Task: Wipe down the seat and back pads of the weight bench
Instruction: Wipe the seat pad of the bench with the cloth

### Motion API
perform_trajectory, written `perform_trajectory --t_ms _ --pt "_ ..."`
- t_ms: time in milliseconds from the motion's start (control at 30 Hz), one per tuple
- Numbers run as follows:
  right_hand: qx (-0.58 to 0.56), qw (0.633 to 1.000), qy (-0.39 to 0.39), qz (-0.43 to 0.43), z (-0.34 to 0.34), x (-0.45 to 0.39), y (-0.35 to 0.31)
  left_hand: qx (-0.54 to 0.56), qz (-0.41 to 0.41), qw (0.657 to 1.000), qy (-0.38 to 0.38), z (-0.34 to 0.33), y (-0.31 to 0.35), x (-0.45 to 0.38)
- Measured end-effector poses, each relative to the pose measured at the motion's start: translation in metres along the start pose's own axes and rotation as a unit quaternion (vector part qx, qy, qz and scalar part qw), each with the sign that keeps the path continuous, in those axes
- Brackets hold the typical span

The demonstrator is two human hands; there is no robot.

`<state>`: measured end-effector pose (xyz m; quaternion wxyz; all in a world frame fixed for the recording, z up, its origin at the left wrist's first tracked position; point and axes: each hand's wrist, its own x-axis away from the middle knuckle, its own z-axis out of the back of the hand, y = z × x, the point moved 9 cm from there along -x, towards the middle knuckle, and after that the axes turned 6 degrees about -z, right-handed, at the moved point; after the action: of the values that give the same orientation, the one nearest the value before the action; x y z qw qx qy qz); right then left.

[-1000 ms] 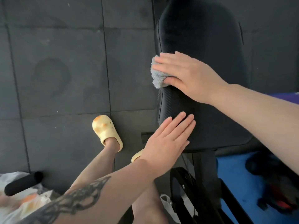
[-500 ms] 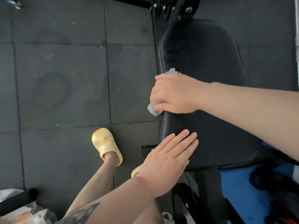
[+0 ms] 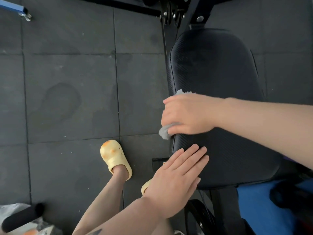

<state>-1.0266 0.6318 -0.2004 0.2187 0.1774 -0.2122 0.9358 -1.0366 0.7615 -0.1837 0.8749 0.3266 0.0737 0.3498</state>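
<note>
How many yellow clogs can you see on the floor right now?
2. One yellow clog sits in full view on the dark floor tiles, left of the bench pad. The second clog is mostly hidden behind the left hand.

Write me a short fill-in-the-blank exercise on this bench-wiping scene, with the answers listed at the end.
1. The right hand grips a ____ cloth at the pad's left edge.
2. The left hand rests with its fingers ____ on the black bench pad.
3. The clog on the floor tiles is ____ in colour.

Missing words: grey; straight; yellow
</note>
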Motion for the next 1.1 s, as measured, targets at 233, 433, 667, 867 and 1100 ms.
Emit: perform_trajectory --t_ms 233,433,667,867,1100 --pt "0.016 0.995 0.082 -0.062 0.012 -0.005 0.038 0.077 0.124 0.987 0.070 -0.004 -0.010 0.023" --pt "0.034 0.999 -0.004 0.030 0.012 0.000 0.016 0.160 0.185 0.961 0.126 -0.008 -0.017 0.033" --pt "0.026 0.996 0.083 -0.030 0.016 -0.009 0.042 0.309 0.336 0.867 0.202 0.000 -0.031 0.009" --pt "0.003 0.999 0.047 -0.012 0.025 -0.014 0.061 0.312 0.379 0.849 0.197 -0.001 -0.052 -0.010" --pt "0.023 0.989 0.136 -0.047 0.033 -0.019 0.074 0.289 0.359 0.861 0.217 0.017 -0.065 -0.032"
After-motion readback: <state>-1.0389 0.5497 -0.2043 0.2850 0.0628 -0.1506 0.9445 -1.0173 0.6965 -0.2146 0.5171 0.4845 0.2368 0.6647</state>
